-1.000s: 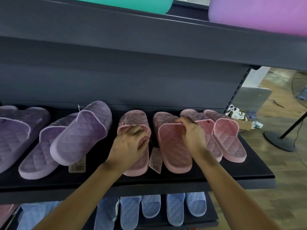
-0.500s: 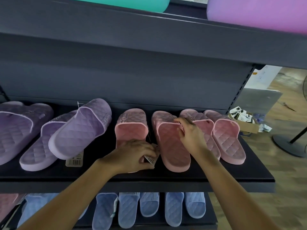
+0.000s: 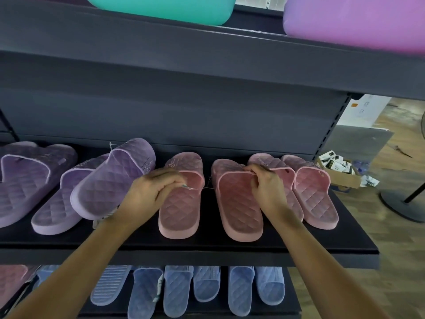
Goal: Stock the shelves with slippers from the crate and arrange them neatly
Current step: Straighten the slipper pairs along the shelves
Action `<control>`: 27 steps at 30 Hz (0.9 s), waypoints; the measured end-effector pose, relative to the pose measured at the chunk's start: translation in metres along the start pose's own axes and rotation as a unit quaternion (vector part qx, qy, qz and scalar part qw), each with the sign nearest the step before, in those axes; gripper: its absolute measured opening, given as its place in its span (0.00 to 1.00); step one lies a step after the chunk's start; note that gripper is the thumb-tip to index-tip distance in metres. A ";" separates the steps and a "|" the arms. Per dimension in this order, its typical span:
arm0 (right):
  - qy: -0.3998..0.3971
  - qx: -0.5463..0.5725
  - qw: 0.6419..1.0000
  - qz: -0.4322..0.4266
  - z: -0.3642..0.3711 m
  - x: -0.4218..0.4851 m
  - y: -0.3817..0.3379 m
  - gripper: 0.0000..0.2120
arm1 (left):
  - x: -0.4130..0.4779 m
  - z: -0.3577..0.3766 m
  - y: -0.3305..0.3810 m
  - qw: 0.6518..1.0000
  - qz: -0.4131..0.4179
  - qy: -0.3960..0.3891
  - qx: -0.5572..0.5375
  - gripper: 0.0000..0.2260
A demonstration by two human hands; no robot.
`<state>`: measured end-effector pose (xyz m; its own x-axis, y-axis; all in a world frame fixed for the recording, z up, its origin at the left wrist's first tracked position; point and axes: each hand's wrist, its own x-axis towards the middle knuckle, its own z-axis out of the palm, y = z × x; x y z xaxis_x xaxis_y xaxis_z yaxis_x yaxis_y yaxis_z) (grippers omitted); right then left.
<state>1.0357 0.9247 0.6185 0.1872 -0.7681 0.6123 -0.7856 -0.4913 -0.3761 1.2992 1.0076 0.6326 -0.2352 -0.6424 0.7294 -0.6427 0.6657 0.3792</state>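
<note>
Several pink quilted slippers lie in a row on the black middle shelf (image 3: 207, 244). My left hand (image 3: 151, 192) hovers over the left pink slipper (image 3: 181, 217), its fingers curled and pinching a small paper tag (image 3: 189, 187) at the strap opening. A thin string runs from the tag toward the second pink slipper (image 3: 239, 217). My right hand (image 3: 268, 187) pinches the strap edge of that second slipper. Two more pink slippers (image 3: 315, 199) lie to the right, the nearer one partly hidden by my right hand.
Purple slippers (image 3: 108, 180) fill the shelf's left side, one leaning over another. Blue slippers (image 3: 177, 288) line the lower shelf. A teal item (image 3: 165, 8) and a purple item (image 3: 354, 19) sit on the top shelf. To the right, a cardboard box (image 3: 340, 173) and a fan base (image 3: 404, 203) stand on the floor.
My left hand took the tag from the slipper's front edge and carried it up to the strap opening. My right hand has stayed on the second slipper's strap.
</note>
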 end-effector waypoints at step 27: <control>-0.148 0.183 0.944 0.233 0.016 -0.056 -0.052 0.44 | -0.026 0.055 0.030 0.927 -0.341 -0.127 0.092 0.58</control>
<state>1.0760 0.9863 0.5927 0.0700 -0.9902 0.1208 -0.5765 -0.1390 -0.8052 1.2457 1.0237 0.5938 0.1222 -0.9741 0.1905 -0.8127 0.0120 0.5826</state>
